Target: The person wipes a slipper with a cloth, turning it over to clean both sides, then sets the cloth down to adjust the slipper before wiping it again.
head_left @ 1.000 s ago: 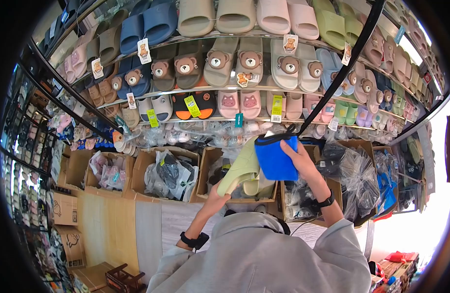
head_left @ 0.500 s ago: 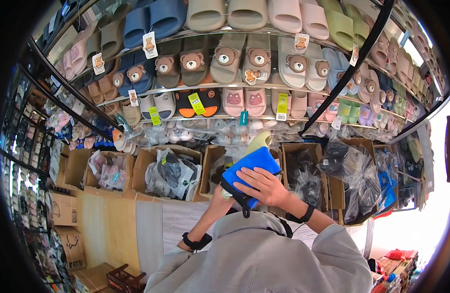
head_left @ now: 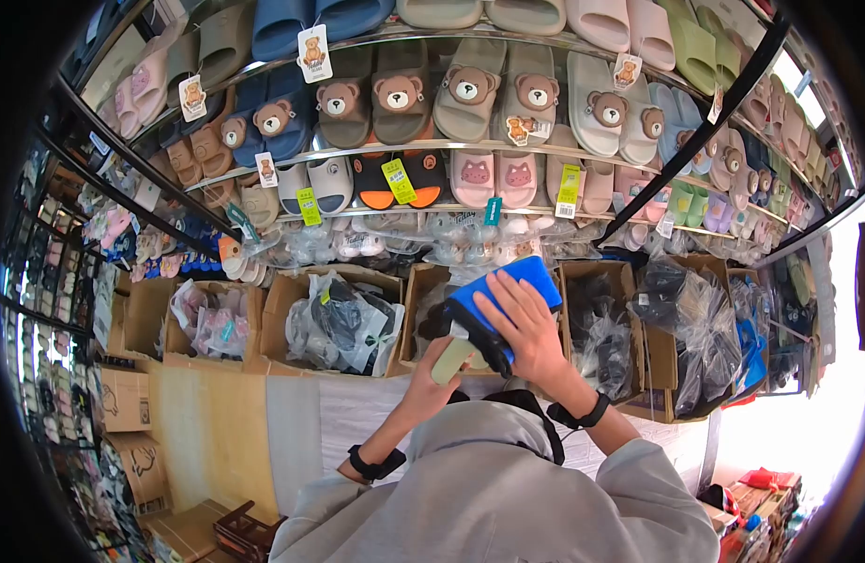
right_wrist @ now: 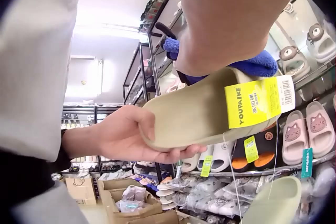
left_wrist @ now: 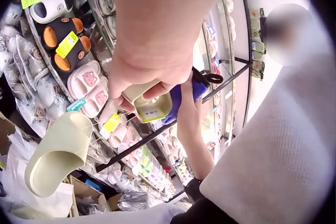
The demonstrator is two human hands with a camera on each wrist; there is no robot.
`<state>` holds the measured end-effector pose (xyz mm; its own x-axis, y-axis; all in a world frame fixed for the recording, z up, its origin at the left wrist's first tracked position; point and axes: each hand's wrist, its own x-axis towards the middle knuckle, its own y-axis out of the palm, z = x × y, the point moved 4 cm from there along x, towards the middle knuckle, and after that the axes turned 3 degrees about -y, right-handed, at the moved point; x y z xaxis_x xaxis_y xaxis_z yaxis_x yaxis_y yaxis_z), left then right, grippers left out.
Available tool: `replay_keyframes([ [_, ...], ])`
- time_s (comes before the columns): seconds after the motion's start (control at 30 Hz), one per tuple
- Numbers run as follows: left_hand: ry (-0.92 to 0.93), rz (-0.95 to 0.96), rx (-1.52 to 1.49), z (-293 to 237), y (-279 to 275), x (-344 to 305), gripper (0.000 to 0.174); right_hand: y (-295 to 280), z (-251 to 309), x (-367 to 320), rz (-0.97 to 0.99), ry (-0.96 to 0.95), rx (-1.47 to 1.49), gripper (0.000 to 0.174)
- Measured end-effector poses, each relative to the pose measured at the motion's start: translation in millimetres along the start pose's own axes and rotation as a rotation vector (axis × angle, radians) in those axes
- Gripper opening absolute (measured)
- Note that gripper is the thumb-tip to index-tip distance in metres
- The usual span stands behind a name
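My left hand point(head_left: 427, 387) grips the heel end of a pale green slide slipper point(head_left: 450, 362); in the right wrist view the thumb lies on the insole of the slipper point(right_wrist: 191, 109) and the fingers are under it. A yellow tag point(right_wrist: 254, 101) hangs on its strap. A blue cloth mitt point(head_left: 513, 293) with black trim lies over the slipper's front, and my right hand point(head_left: 523, 330) rests on it with fingers extended. The second green slipper point(left_wrist: 60, 153) dangles by a thin string in the left wrist view.
Shelves of slippers point(head_left: 395, 214) rise in front, with hanging tags. Below them stand open cardboard boxes point(head_left: 264, 324) of plastic-wrapped footwear. A black post point(head_left: 695, 141) slants across the shelves at the right. A small brown wooden stool point(head_left: 248, 532) stands at the lower left.
The right hand has come down from the upper right with the blue mitt onto the slipper, then shifted slightly up and right. The left hand has turned the slipper.
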<state>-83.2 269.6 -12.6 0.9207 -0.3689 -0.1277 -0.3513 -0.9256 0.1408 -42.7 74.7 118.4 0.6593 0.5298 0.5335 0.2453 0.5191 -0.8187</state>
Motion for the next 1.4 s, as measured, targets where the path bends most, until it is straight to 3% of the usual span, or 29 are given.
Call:
replay_keyframes([
  [0.07,0.008,-0.058,0.094,4.5,-9.5,-0.4,0.059,8.0,14.6,-4.7,0.02,-0.052,-0.007,0.072],
  [0.2,0.065,-0.074,0.093,9.3,-12.3,3.5,0.055,14.1,32.0,-13.5,0.155,-0.174,-0.02,0.079],
  [0.37,-0.084,0.081,0.171,6.6,-10.0,7.5,0.052,6.9,10.2,-8.0,0.107,-0.043,0.007,0.079],
  [0.4,-0.066,0.044,0.155,-20.3,-0.8,4.2,0.062,2.8,2.3,-5.8,0.117,-0.046,-0.021,0.078],
  [0.53,-0.016,0.125,-0.088,-14.9,8.1,10.9,0.087,-20.6,-35.4,0.8,0.027,0.042,-0.062,0.077],
  [0.63,0.033,0.102,0.035,-17.5,16.6,12.0,0.086,-27.4,-47.4,-7.2,-0.003,0.047,-0.064,0.075],
  [0.73,0.099,0.062,0.103,-27.9,30.9,16.1,0.083,-28.0,-42.0,-18.3,0.053,-0.031,-0.024,0.079],
  [0.8,0.04,-0.036,0.169,-1.3,36.6,19.0,0.071,-29.7,-32.0,-26.3,0.11,-0.089,-0.006,0.083],
  [0.93,-0.003,-0.061,0.232,1.4,56.8,23.7,0.05,-38.9,-14.4,-44.2,0.101,-0.225,0.034,0.07],
  [1.03,0.013,-0.069,0.238,-15.7,78.2,22.7,0.044,-48.2,-28.4,-55.3,0.094,-0.257,0.023,0.069],
  [1.07,-0.093,-0.047,0.218,-14.7,83.1,24.1,0.052,-50.8,-37.6,-59.1,0.066,-0.241,0.033,0.068],
  [1.2,0.032,-0.104,0.193,-20.0,103.5,27.8,0.075,-66.8,-86.4,-69.2,0.082,-0.163,0.031,0.069],
  [1.3,0.054,-0.072,0.161,-37.8,119.0,31.8,0.078,-78.6,-119.0,-77.5,-0.077,-0.024,0.107,0.075],
  [1.4,0.021,-0.111,0.16,-34.5,131.0,30.4,0.078,-76.8,-128.5,-86.4,-0.096,0.01,0.132,0.074],
])
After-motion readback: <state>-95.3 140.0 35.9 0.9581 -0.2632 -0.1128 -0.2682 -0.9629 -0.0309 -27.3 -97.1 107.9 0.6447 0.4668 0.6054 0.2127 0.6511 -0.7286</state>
